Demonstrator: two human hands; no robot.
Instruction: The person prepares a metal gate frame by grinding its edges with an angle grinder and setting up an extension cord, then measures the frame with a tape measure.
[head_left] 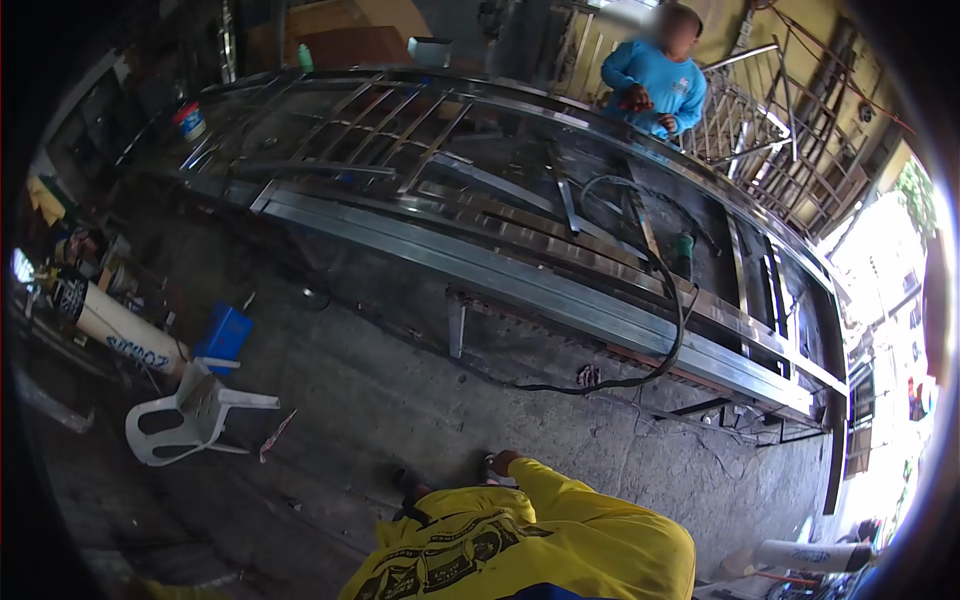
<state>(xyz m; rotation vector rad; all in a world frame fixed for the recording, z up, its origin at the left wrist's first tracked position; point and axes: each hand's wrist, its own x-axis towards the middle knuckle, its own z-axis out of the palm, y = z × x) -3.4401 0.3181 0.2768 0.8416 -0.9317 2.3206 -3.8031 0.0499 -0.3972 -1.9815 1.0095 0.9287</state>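
My right hand point(505, 463) shows small at the end of a yellow sleeve point(560, 490), low in the head view and in front of my body. Its fingers are too small and dark to make out. A pale patch shows right beside it, near my feet on the concrete floor. My left hand does not show; the yellow shirt point(470, 545) with dark print fills the bottom of the view. Beyond the floor ahead of me lies a long metal frame point(520, 265) of shiny square tubes, with a black cable point(678, 335) looped over its near edge.
Across the frame stands a person in a blue shirt point(655, 85), hands held in front. A green-bodied tool point(684, 250) lies on the frame. To the left are a white plastic chair point(190, 415), a blue container point(225, 333) and a gas cylinder point(125, 325). A paint bucket point(190, 122) stands farther back.
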